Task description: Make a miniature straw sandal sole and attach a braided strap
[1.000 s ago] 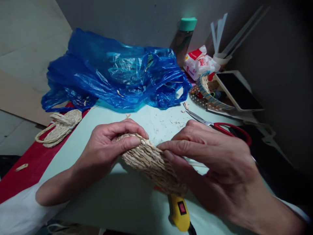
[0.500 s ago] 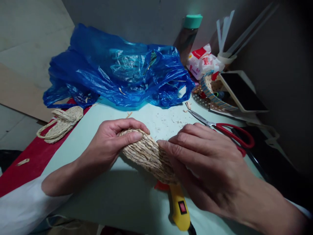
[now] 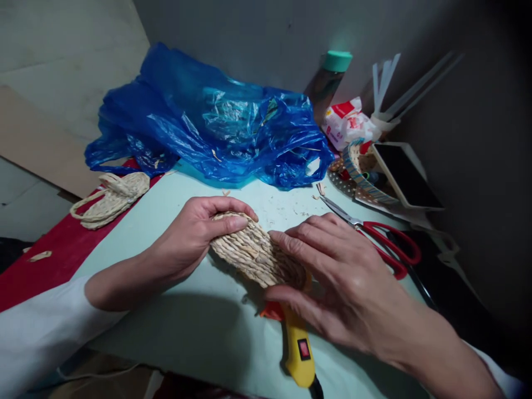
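A woven straw piece (image 3: 255,255), oval and pale tan, lies low over the pale green table top (image 3: 187,327). My left hand (image 3: 195,233) grips its left end, thumb on top and fingers curled over the far edge. My right hand (image 3: 336,277) rests on its right end with fingers fairly straight and pressed along the weave, thumb underneath. A yellow glue gun (image 3: 297,349) with a red switch lies just under the piece, partly hidden by it.
Red-handled scissors (image 3: 380,238) lie right of my hands. A crumpled blue plastic bag (image 3: 216,133) fills the back. A second woven straw piece (image 3: 110,199) sits at the left on red cloth. A bottle (image 3: 328,83), phone (image 3: 405,174) and small basket (image 3: 357,160) crowd the back right.
Both hands have lowered the woven piece toward the table and flattened it. My right hand slid further over its right end. The view shifted slightly.
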`<state>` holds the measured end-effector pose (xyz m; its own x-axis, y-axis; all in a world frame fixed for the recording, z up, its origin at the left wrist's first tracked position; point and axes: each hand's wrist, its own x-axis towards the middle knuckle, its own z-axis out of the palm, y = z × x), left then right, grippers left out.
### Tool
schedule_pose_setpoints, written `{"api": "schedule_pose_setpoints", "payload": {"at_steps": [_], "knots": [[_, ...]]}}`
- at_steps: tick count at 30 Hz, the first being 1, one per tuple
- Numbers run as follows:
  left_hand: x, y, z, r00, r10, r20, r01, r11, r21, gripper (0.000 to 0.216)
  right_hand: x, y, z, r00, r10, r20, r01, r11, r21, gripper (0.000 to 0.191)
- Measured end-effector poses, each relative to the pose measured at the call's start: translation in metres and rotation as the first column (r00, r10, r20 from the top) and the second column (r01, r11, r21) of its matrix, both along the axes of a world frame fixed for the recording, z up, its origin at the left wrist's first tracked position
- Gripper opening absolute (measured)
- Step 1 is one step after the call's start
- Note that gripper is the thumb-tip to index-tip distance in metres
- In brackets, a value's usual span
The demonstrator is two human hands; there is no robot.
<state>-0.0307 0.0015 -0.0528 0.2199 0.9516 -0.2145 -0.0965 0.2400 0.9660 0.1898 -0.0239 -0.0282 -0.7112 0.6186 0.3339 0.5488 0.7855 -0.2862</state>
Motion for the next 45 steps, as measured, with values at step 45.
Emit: {"api": "schedule_pose_setpoints", "payload": {"at_steps": [45], "knots": [[0.013,-0.009,0.042,0.481,0.43,-0.764,0.785,0.176,0.594,0.051,0.009,-0.004,-0.005,0.972,-0.127,-0.2,0.143,0.987,0.071,0.045]]}}
